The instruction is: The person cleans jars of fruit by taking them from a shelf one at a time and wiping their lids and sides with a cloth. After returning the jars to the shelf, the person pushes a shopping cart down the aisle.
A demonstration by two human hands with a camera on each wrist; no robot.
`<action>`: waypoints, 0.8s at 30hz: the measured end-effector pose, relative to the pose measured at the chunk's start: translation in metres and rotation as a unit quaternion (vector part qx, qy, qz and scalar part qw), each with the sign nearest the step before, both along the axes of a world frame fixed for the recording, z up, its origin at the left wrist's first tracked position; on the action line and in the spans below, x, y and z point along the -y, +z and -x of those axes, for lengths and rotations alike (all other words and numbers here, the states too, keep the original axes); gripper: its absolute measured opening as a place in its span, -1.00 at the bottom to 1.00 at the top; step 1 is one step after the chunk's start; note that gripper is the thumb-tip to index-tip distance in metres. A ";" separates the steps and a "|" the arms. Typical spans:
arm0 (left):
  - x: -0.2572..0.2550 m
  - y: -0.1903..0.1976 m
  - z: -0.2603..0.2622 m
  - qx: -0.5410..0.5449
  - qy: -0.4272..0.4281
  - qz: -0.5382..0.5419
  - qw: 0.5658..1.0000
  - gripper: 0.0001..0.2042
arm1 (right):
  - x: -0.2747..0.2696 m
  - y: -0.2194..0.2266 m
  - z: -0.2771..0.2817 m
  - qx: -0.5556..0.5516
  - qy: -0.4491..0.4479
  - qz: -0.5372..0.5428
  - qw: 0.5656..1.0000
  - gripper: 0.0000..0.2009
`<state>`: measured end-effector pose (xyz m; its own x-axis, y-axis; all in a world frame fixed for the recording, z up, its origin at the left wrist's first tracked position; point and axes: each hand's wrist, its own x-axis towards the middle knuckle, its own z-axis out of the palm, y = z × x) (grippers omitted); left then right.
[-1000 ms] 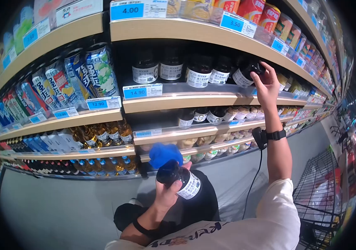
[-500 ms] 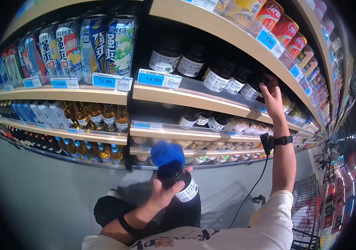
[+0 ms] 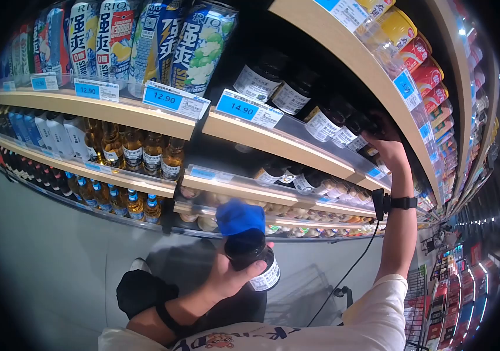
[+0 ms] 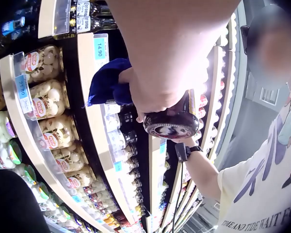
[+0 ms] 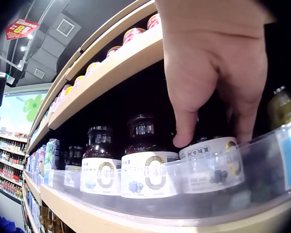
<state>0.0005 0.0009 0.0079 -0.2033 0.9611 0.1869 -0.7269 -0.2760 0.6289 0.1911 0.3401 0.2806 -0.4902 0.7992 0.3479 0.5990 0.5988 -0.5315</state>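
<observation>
The left hand (image 3: 229, 274) grips a dark jar (image 3: 266, 276) with a white label, low in front of the body. A blue cloth (image 3: 241, 217) is at that hand, beside the jar's lid; in the left wrist view the jar's base (image 4: 172, 130) faces the camera. On the shelf, the right hand (image 3: 388, 145) reaches to a labelled jar. The right wrist view shows this hand (image 5: 213, 73) over the jar (image 5: 212, 167), thumb on one side and fingers on the other; its lid is hidden. Similar jars (image 5: 150, 174) stand alongside.
A clear lip (image 5: 131, 206) runs along the shelf front. The shelf above (image 3: 343, 52) overhangs the right hand. Tall cans (image 3: 203, 50) stand left of the jars, bottles (image 3: 133, 157) below them. A cable (image 3: 343, 278) hangs from the right wrist, near a cart (image 3: 416, 304).
The head view has shifted and tilted. The jar at the right hand, tilted a second ago, now stands in the row, with the hand still around its top. The left hand keeps its jar and cloth.
</observation>
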 end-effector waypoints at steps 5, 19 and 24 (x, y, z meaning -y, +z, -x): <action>0.001 -0.001 0.000 0.000 -0.003 -0.004 1.000 -0.43 | -0.009 0.000 0.006 0.013 0.013 0.001 1.000 -0.34; 0.002 -0.002 -0.003 0.005 0.003 -0.006 1.000 -0.49 | 0.013 -0.017 0.001 0.019 0.007 -0.162 0.987 -0.48; 0.000 -0.004 -0.007 0.016 0.005 0.005 1.000 -0.52 | 0.049 -0.016 0.028 0.136 -0.022 -0.325 0.935 -0.37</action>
<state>0.0078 0.0010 0.0043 -0.2186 0.9609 0.1697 -0.7441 -0.2767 0.6080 0.1634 0.2906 0.2642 -0.6038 0.4831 0.6340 0.6904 0.7145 0.1131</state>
